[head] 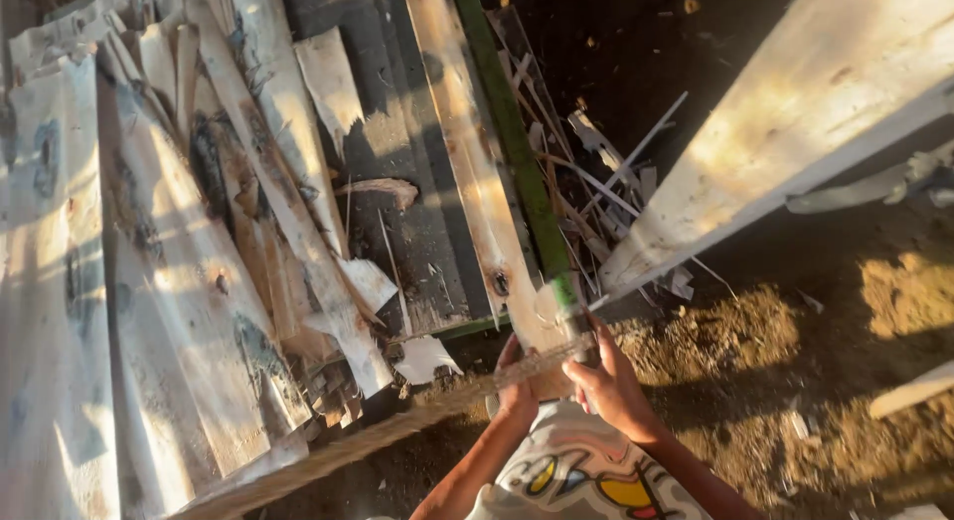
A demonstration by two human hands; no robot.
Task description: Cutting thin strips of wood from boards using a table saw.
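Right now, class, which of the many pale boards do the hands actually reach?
The narrow board lying alongside the green bar; both hands, left and right, meet at its near end. The other boards lie untouched, stacked to the left.

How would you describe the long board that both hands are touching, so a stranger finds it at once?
Start at the heap of pale, stained planks on the left. Along its right edge lies one long plank, its near end met by the left hand and right hand. Only it lies against the green bar.

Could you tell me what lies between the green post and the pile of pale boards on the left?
In the head view, a long upright plank and dark boards lie there.
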